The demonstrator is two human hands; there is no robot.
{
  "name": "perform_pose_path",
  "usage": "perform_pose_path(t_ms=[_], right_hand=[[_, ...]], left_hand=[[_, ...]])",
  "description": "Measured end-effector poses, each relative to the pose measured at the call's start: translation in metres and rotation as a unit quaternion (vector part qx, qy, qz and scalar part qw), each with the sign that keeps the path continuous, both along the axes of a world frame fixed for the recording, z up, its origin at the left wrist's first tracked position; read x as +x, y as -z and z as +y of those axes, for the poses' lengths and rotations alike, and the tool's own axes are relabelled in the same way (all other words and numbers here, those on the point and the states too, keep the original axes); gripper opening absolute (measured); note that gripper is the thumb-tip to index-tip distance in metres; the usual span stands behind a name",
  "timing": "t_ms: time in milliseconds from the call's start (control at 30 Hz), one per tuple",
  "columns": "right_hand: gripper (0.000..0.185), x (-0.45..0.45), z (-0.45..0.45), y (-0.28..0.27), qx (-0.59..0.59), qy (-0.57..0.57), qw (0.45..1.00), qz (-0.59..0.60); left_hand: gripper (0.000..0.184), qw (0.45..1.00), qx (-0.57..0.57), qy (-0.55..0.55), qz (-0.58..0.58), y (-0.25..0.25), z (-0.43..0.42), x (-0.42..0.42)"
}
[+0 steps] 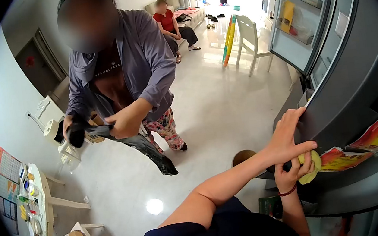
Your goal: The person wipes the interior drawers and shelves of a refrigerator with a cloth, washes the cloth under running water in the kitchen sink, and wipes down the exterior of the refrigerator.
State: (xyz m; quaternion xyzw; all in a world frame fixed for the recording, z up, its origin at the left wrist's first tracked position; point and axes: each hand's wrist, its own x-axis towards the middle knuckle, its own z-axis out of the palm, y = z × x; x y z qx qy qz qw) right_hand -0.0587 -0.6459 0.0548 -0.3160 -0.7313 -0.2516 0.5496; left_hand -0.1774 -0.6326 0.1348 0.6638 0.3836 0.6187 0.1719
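My left hand (pixel 288 139) is open, its fingers stretched against the edge of the dark grey refrigerator (pixel 354 99). Just below it, my right hand (pixel 290 176), with a dark red bead bracelet at the wrist, grips a yellow-green cloth (pixel 312 167) close to the refrigerator's front. Part of the cloth is hidden behind my fingers. The upper refrigerator door (pixel 303 16) stands wide open, with items on its shelves. Red and yellow printed sheets (pixel 343 158) are stuck on the grey front beside the cloth.
Facing me, a person in a purple-grey jacket (pixel 153 52) holds a black plastic bag (pixel 143 146). Another person sits on a sofa (pixel 187 18) behind. A white chair (pixel 249 39) stands near the open door. A brown bin (pixel 243 157) is below my left arm; a cluttered table (pixel 44 195) stands left.
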Motion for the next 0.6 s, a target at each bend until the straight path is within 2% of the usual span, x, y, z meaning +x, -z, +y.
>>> perform_pose_path(t_ms=[167, 267, 400, 600], right_hand=[[0.030, 0.0036, 0.0009, -0.0010, 0.010, -0.007, 1.000, -0.001], [0.029, 0.0028, 0.0014, -0.0012, 0.010, -0.008, 1.000, -0.001], [0.031, 0.0060, 0.0005, -0.0009, 0.011, -0.007, 1.000, -0.004], [0.033, 0.0061, 0.0007, -0.0032, -0.008, -0.031, 0.999, -0.007]], left_hand=[[0.087, 1.000, 0.011, 0.017, -0.002, 0.0047, 0.0033, 0.0025], [0.088, 0.998, 0.064, -0.005, 0.014, 0.0077, 0.0077, 0.0040], [0.088, 0.999, 0.000, 0.037, -0.023, 0.0067, 0.0044, 0.0057], [0.088, 1.000, 0.016, 0.019, -0.013, 0.0097, 0.0039, 0.0054]])
